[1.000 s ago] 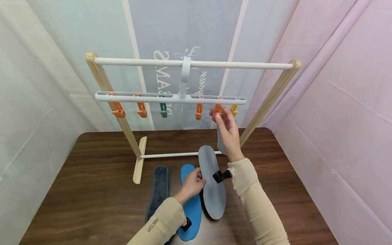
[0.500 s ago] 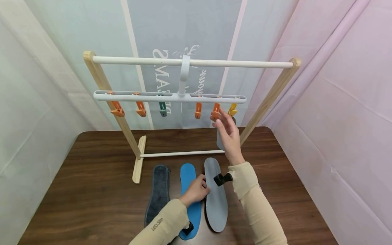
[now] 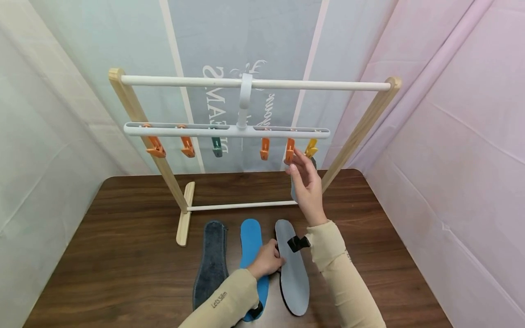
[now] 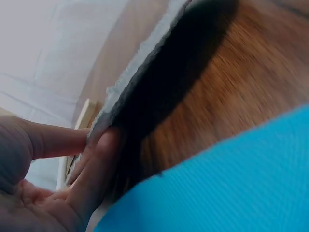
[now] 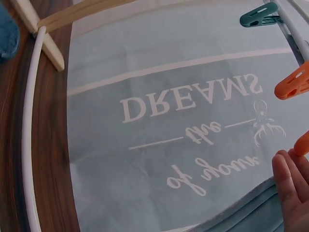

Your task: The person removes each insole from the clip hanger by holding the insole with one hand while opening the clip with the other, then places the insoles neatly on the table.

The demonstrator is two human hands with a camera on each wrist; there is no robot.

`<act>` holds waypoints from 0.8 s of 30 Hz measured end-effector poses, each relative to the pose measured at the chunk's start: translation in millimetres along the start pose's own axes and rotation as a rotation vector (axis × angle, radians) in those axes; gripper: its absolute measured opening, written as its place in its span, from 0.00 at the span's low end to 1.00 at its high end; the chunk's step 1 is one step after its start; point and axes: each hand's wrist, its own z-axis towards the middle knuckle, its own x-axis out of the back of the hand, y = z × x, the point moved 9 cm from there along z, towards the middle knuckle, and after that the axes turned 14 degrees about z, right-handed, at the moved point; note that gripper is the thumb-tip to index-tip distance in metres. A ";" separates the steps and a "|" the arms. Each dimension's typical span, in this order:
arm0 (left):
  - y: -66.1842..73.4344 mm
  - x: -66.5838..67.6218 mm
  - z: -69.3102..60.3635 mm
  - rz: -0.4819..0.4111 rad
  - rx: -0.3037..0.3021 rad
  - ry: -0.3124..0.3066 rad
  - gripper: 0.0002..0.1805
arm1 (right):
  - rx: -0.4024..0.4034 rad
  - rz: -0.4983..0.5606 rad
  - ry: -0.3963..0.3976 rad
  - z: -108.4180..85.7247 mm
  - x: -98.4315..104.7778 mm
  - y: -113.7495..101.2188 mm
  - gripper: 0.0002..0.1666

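Observation:
In the head view my left hand (image 3: pixel 267 259) pinches the left edge of a grey insole (image 3: pixel 293 273), tilted over the table. The left wrist view shows thumb and fingers on either side of the insole's edge (image 4: pixel 130 72), its underside dark. My right hand (image 3: pixel 308 191) is up at the orange clip (image 3: pixel 290 150) second from the right, fingers curled behind it and thumb at its lower end. In the right wrist view, fingertips (image 5: pixel 288 169) meet the clip (image 5: pixel 303 144). Mostly hidden behind this hand, a grey-blue piece (image 3: pixel 293 187) hangs below the yellow clip (image 3: pixel 311 148).
A blue insole (image 3: pixel 251 237) and a dark fuzzy insole (image 3: pixel 213 259) lie on the wooden table (image 3: pixel 135 255). A white hanger (image 3: pixel 184 130) with several clips hangs from the rack's top bar (image 3: pixel 320 85). Wooden posts (image 3: pixel 361 123) stand on either side.
My left hand has moved the grey insole towards me and slightly right. The right hand stays at the orange clip and has sunk a little, the thumb lower on the clip.

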 end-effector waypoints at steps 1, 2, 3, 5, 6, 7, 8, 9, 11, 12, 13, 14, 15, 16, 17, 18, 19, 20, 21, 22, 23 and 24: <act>-0.1 0.2 -0.2 0.022 0.002 0.011 0.23 | 0.009 -0.005 -0.001 -0.5 -0.3 -1.3 0.25; -0.3 0.3 -0.2 0.039 0.004 0.022 0.25 | 0.013 -0.009 -0.001 -0.8 -0.4 -2.0 0.25; -0.4 0.5 -0.3 0.052 0.007 0.034 0.28 | 0.017 -0.008 -0.003 -1.0 -0.6 -2.8 0.25; -0.5 0.0 -0.4 0.057 0.018 0.044 0.33 | 0.018 -0.007 -0.006 -1.1 -1.0 -3.4 0.25; -0.8 -0.6 -0.5 0.057 0.026 0.045 0.36 | 0.018 -0.006 -0.007 -1.4 -0.8 -3.4 0.25; -1.0 -1.2 -0.4 0.059 0.031 0.047 0.38 | 0.018 -0.005 -0.009 -1.7 -0.7 -3.4 0.25; -1.0 -1.8 -0.5 0.057 0.038 0.045 0.40 | 0.017 -0.007 -0.009 -1.9 -0.3 -2.8 0.25; -1.0 -2.3 -0.7 0.056 0.045 0.042 0.41 | 0.016 -0.009 -0.010 -2.2 -0.2 -2.4 0.25; -1.0 -3.1 -1.0 0.072 0.050 0.036 0.43 | 0.018 -0.010 -0.011 -2.3 0.3 -0.9 0.25; -0.6 -3.2 -1.2 0.083 0.048 0.034 0.44 | 0.020 -0.009 -0.010 -2.4 0.5 -0.3 0.25; 0.1 -2.9 -1.3 0.094 0.041 0.034 0.45 | 0.020 -0.009 -0.009 -2.3 0.7 0.2 0.25; 0.9 -2.7 -1.7 0.106 0.035 0.033 0.45 | 0.019 -0.008 -0.007 -2.3 0.8 0.6 0.25; 1.4 -2.3 -1.8 0.119 0.029 0.037 0.45 | 0.016 -0.005 -0.005 -2.3 1.0 1.2 0.25; 2.3 -1.2 -1.8 0.132 0.019 0.047 0.45 | 0.013 0.000 -0.003 -2.4 1.3 1.5 0.25; 3.9 1.0 -1.4 0.152 0.006 0.066 0.44 | 0.008 0.003 -0.001 -2.5 1.7 2.0 0.25; 6.0 4.4 -0.6 0.175 -0.010 0.095 0.42 | 0.003 0.005 0.001 -2.7 2.2 2.7 0.25; 8.4 9.0 0.6 0.195 -0.026 0.130 0.40 | -0.001 0.008 0.004 -3.1 2.8 3.5 0.25; 10.8 14.0 2.2 0.211 -0.037 0.163 0.37 | -0.004 0.011 0.004 -3.4 3.2 4.2 0.25; 13.8 20.4 4.7 0.219 -0.050 0.205 0.34 | -0.007 0.009 0.003 -3.8 3.5 5.0 0.25; 17.2 27.6 7.7 0.223 -0.062 0.242 0.31 | -0.009 0.011 -0.001 -4.1 3.4 5.8 0.25; 21.0 35.4 11.2 0.221 -0.071 0.276 0.29 | -0.012 0.013 -0.006 -4.5 3.4 6.9 0.25; 24.8 43.3 15.1 0.207 -0.074 0.302 0.27 | -0.013 0.013 -0.010 -5.0 3.2 7.3 0.25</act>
